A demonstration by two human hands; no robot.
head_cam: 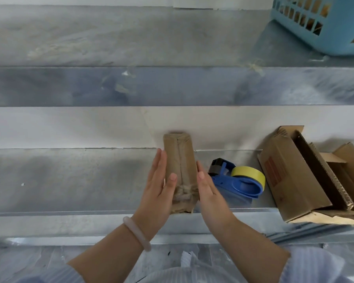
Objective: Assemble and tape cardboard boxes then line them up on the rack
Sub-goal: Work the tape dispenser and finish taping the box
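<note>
- A light blue basket [331,33] with square holes stands at the right end of the upper shelf [131,37]. Something brown shows through the holes, but I can't tell what.
- A big cardboard box [290,180] lies tipped and open at the right end of the lower shelf [70,180]. It is dark inside, and I can make out nothing in it but its own flaps. Its near corner pokes past the shelf's front edge.
- A second open box [347,158] leans just behind it, cut off by the right border.
- The small taped box [180,166] lies mid-shelf, running from the front edge towards the back wall [70,127]. A tape seam runs along its top, with crumpled tape at the near end.
- The left hand [159,184], a pale bracelet [136,233] on its wrist, lies flat against the small box's left side. Its fingers are straight and together, with the thumb on top.
- The right hand [206,186] lies flat along the right side, fingers straight too.
- A blue tape dispenser [233,180] with a yellow roll [248,173] sits just beside the right hand, between it and the big box, so room is tight there.
- To the left of the left hand the shelf runs on wide.
</note>
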